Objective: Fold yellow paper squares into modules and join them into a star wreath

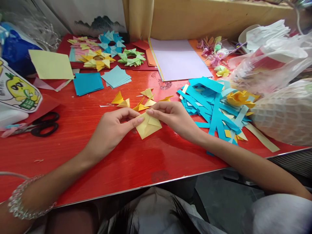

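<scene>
Between my two hands is a small pale-yellow sheet of folding paper (149, 127), partly folded, with crease lines and a flap on its upper side. My left hand (117, 125) pinches its left corner between thumb and fingers. My right hand (174, 117) pinches its upper edge, thumb on top. The paper is held just over the red table (117, 169). Right behind my fingers lie several small folded yellow paper pieces (124, 103), some darker orange-yellow; my hands partly hide a few of them.
A heap of blue paper strips (207, 104) lies to the right, beside a netted bag (285, 110). Behind are stacked blue squares (88, 83), light-blue squares (117, 76), folded paper rings (131, 58) and a lilac sheet (180, 58). Black-handled scissors (45, 128) lie at left.
</scene>
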`<state>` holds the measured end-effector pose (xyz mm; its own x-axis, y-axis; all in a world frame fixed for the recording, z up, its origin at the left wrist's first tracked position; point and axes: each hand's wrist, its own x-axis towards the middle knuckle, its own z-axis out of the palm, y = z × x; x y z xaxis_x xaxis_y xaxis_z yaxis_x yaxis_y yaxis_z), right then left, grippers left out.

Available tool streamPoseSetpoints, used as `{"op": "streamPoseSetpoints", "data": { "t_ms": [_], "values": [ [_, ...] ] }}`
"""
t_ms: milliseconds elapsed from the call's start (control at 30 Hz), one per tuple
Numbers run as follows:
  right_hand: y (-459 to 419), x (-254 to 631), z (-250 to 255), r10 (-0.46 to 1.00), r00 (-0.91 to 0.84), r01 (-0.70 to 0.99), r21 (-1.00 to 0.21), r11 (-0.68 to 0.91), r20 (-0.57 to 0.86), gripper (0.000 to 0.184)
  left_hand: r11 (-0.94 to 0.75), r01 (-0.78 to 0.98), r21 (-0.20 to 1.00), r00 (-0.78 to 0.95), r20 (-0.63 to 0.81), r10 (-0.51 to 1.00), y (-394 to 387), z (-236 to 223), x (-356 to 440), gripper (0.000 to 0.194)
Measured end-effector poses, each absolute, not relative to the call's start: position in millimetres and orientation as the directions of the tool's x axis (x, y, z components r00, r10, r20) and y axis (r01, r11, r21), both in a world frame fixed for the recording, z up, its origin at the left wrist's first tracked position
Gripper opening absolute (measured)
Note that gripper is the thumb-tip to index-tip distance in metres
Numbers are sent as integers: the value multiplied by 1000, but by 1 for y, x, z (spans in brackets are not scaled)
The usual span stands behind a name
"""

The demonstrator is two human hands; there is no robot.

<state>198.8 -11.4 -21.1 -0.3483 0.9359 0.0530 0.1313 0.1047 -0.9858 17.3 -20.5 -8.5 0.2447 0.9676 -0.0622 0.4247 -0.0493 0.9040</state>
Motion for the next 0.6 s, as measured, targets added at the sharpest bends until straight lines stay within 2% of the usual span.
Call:
{"op": "streamPoseSetpoints", "data": {
  "t_ms": [233, 433, 600],
  "values": [
    [-10, 200, -23, 928, -369, 121, -988, 96, 45, 26, 16, 337, 941, 265, -111, 958, -18, -12, 15, 18],
    [-12, 198, -23, 923, -385, 106, -993, 56, 11, 30, -73, 407, 911, 245, -32, 969, -19, -10, 15, 18],
    [-13, 199, -22, 932, -361, 96, -993, 63, 24, 30, -105, 371, 923, 237, 15, 971, -20, -12, 17, 16]
  ]
}}
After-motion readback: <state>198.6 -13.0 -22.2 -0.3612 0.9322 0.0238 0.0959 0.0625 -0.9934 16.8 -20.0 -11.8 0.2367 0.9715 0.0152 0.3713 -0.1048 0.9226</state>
